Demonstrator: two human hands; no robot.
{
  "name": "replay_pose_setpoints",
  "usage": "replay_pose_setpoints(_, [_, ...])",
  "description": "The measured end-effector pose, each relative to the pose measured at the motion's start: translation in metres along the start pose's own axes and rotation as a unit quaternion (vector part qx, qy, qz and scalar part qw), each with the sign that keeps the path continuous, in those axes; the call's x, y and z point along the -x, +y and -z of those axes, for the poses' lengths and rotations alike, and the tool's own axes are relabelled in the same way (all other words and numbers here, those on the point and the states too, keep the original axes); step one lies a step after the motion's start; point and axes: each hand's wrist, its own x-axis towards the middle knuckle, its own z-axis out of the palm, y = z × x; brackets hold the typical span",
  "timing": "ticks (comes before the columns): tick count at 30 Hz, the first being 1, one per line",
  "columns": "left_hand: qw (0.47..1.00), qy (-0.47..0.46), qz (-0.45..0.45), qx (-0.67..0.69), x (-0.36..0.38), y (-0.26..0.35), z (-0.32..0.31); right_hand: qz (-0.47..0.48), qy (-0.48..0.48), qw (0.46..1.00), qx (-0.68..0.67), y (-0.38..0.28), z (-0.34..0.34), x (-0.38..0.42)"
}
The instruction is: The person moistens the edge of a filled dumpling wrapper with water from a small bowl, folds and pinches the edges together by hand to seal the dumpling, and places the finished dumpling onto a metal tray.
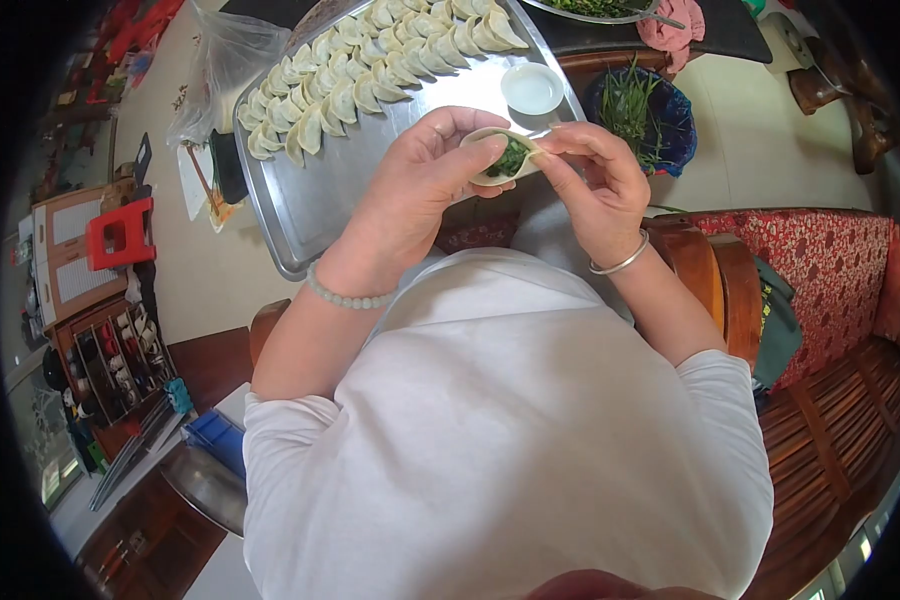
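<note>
A round dumpling wrapper (487, 180) with chopped green filling (511, 158) is held between both hands, its edges partly folded up and the filling showing. My left hand (432, 165) cups it from the left, thumb over the near rim. My right hand (600, 180) pinches the wrapper's right edge between thumb and fingers. Just beyond the hands, a metal tray (315, 215) bears rows of folded dumplings (342, 98). A small white bowl (532, 90) with clear liquid stands at the tray's right side.
At the top, a bowl of green filling (595, 8) stands by a pink cloth (672, 30). A blue-lined basket (678, 130) with green leaves is at the right, near a red patterned bench (820, 260). A red stool (120, 235) stands far left.
</note>
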Motion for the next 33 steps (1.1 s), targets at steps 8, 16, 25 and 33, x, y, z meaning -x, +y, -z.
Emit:
replay_pose_setpoints(8, [0.999, -0.008, -0.022, -0.036, -0.007, -0.012, 0.004, 0.006, -0.001, 1.0, -0.013, 0.0, -0.002, 0.001])
replay_pose_setpoints(16, [1.0, -0.017, 0.001, 0.009, -0.002, 0.003, 0.002, -0.002, 0.011, 1.0, -0.025, -0.002, -0.001, 0.0])
replay_pose_setpoints(25, [0.988, 0.03, -0.131, -0.08, -0.003, -0.004, 0.001, -0.03, 0.044, 0.997, -0.061, -0.005, -0.001, -0.002])
replay_pose_setpoints(33, [0.955, -0.162, -0.187, 0.162, -0.018, -0.013, 0.026, -0.032, 0.1, 0.988, -0.113, -0.015, 0.0, -0.005])
